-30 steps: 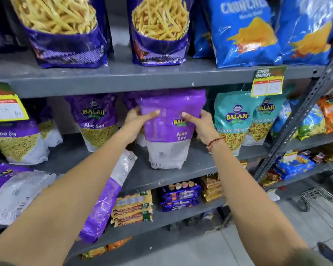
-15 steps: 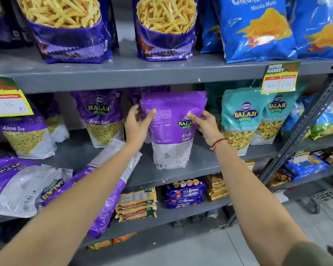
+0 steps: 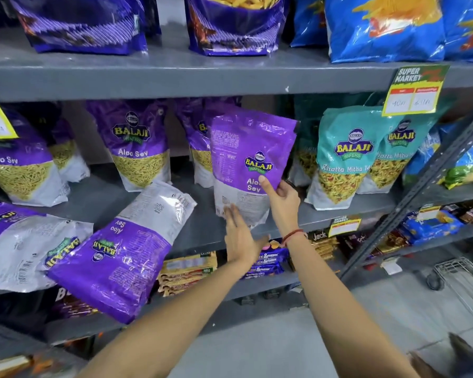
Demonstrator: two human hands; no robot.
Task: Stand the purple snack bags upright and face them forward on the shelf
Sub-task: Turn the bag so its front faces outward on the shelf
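Now our right hand (image 3: 280,196) pinches the purple Aloo Sev bag (image 3: 250,165) upright at the grey shelf's (image 3: 339,214) front, back panel outward, so we can turn it; our left hand (image 3: 239,236) spreads flat, empty, steadying its base; 2 purple bags (image 3: 112,252) lie flat, at least 3 stand (image 3: 139,143) facing forward.
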